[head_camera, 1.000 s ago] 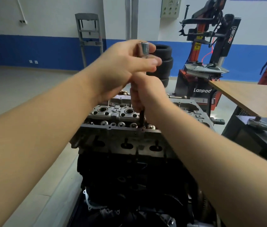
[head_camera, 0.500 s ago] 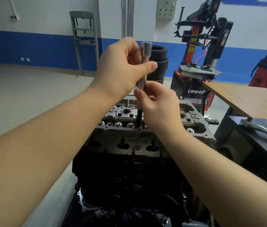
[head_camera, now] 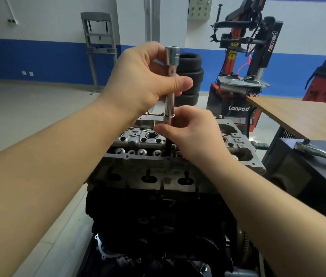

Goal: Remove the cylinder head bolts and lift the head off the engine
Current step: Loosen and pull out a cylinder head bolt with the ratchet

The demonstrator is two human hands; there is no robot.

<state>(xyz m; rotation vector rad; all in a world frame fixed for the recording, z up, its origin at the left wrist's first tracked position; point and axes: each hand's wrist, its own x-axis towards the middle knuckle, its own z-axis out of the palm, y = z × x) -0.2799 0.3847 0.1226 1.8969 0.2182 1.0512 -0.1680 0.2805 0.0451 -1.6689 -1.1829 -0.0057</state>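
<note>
- One engine point(head_camera: 158, 216), upright on its stand, dark block below; presumably set at working height so both arms reach the top.
- One cylinder head point(head_camera: 148, 156) on top of the block, not lifted, near face showing three dark ports; likely kept in place by bolts yet to come out.
- One wooden counter point(head_camera: 302, 116) to the right, well apart from the engine.
- One stack of tires point(head_camera: 190, 76) by the far wall; three visible.
- One ratchet handle point(head_camera: 322, 152) lying on a dark case to the right, detached from the extension, probably parked while bolts get spun out by hand.
- Left hand point(head_camera: 142, 80): grip clamped around the upper part of one chrome socket extension point(head_camera: 169, 92), thumb across the shaft; seemingly to twirl it.
- Right hand point(head_camera: 194, 132): grip pinched on the lower shaft, apparently steadying it vertical over a bolt hole.
- Dark lower end entering the head near its front edge; bolt itself hidden, count impossible to tell.
</note>
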